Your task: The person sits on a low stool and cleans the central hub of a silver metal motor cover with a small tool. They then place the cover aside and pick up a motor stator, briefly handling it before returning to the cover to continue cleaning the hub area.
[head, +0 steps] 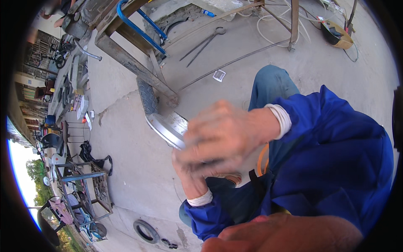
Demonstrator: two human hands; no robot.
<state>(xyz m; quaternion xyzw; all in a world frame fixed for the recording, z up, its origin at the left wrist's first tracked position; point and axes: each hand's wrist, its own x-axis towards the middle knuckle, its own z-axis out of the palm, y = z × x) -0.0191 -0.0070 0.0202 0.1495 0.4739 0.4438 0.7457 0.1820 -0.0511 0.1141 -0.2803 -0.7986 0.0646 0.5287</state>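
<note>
Blurred by motion, my right hand (pixel 220 138) is in the middle of the view, its fingers bent. My left hand (pixel 192 182) lies just below and partly behind it. Both are beside a curved silver metal piece (pixel 165 130) that looks like a wheel rim. Whether either hand grips it is hidden by the fingers. A treaded piece of black rubber tyre (pixel 146 96) adjoins the upper end of the silver piece, near the foot of a rusty steel frame (pixel 138 67).
A hacksaw-like blue tubular frame (pixel 133 26) hangs on the steel frame. Long tongs (pixel 206 44) and a thin rod (pixel 233 64) lie above. Small tyre (pixel 146 231), black plastic bag (pixel 94 157) and metal rack (pixel 83 178) are lower left. Another person's arm (pixel 59 22) shows upper left.
</note>
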